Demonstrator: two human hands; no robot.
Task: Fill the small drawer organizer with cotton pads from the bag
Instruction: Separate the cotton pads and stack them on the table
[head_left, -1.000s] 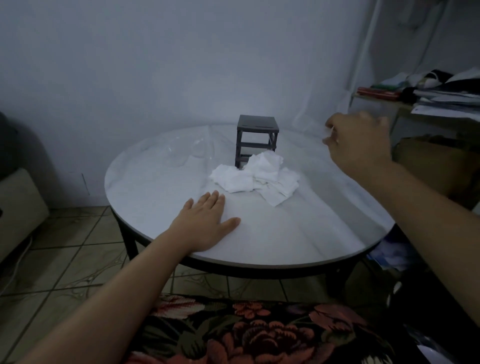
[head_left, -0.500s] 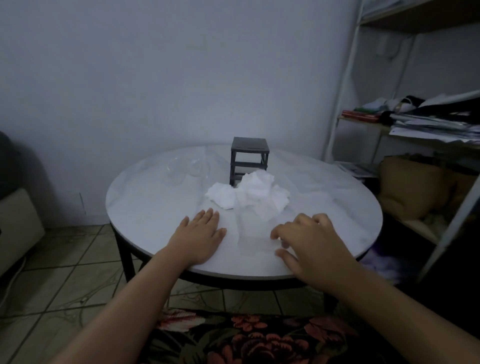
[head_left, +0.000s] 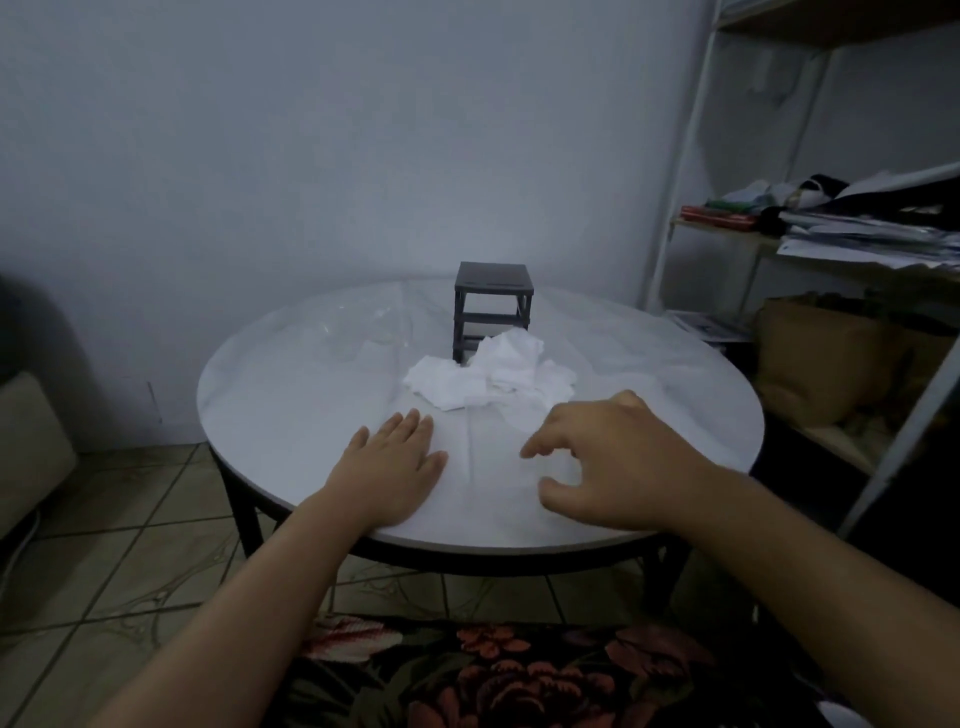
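Observation:
A small dark drawer organizer (head_left: 493, 310) stands upright at the back of the round white table (head_left: 291, 415); its frame looks hollow, with no drawers visible in it. A loose heap of white cotton pads (head_left: 493, 376) lies right in front of it. My left hand (head_left: 390, 470) rests flat on the tabletop, palm down, fingers together, a little short of the pads. My right hand (head_left: 605, 462) hovers just above the table in front of the heap, fingers spread and curled, with nothing in it. A faint clear plastic sheet or bag (head_left: 374, 332) lies left of the organizer.
A white metal shelf rack (head_left: 675, 171) stands at the right with stacked papers and clothes (head_left: 841, 218) and a brown bag (head_left: 821, 358) below. A beige cushion (head_left: 31, 447) sits at the far left. Tiled floor surrounds the table; floral fabric (head_left: 519, 675) covers my lap.
My right hand came down from up at the right to just above the table in front of the pads. The left hand stayed flat. The view tilted upward.

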